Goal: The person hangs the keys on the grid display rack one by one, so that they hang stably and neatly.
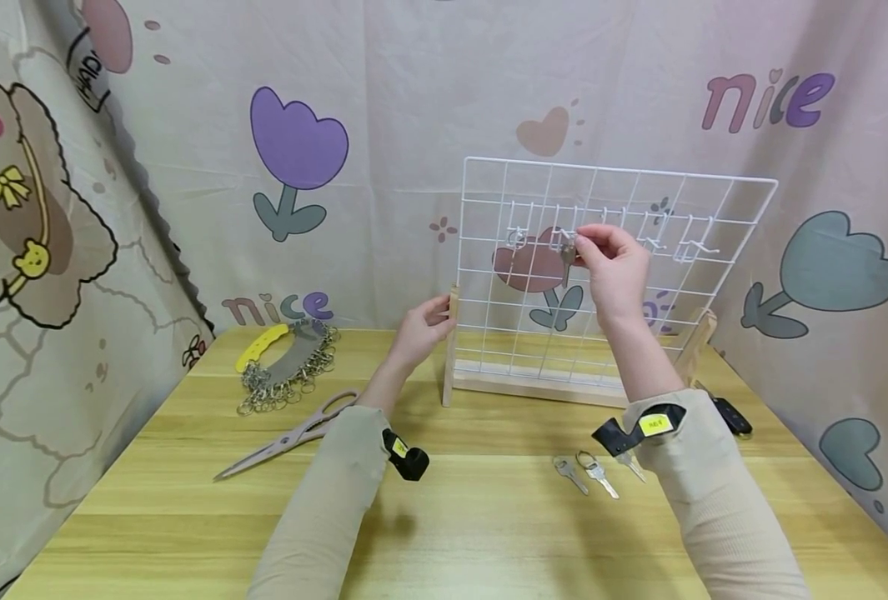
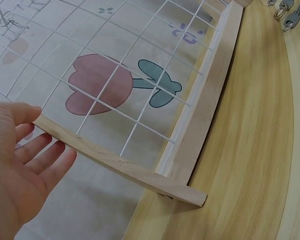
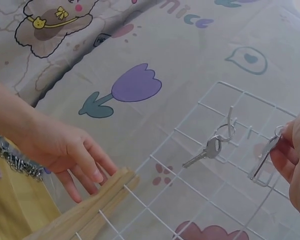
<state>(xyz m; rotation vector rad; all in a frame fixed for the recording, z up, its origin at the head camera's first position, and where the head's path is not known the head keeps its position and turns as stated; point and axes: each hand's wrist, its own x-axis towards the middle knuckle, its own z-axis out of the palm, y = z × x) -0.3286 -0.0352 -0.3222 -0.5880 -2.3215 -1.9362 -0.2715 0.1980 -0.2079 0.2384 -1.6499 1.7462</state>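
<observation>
A white wire grid rack (image 1: 609, 172) stands in a wooden base on the table. My left hand (image 1: 417, 333) is at the upper end of its left wooden post (image 2: 90, 150), fingers fairly straight and fingertips touching the wood. My right hand (image 1: 618, 275) pinches a key (image 1: 567, 262) by its ring in front of the grid, beside a white hook. In the right wrist view this key points down and my fingers partly cover its ring. Another key (image 3: 210, 150) hangs by its ring from a hook farther left. White hooks (image 1: 702, 247) line the right part of the grid.
Several keys, one with a ring (image 1: 596, 473), lie on the table below my right forearm. A black car key (image 1: 732, 417) rests by the right post. On the left are scissors (image 1: 286, 440) and a yellow-and-grey holder (image 1: 263, 346) with many rings. A patterned curtain hangs behind.
</observation>
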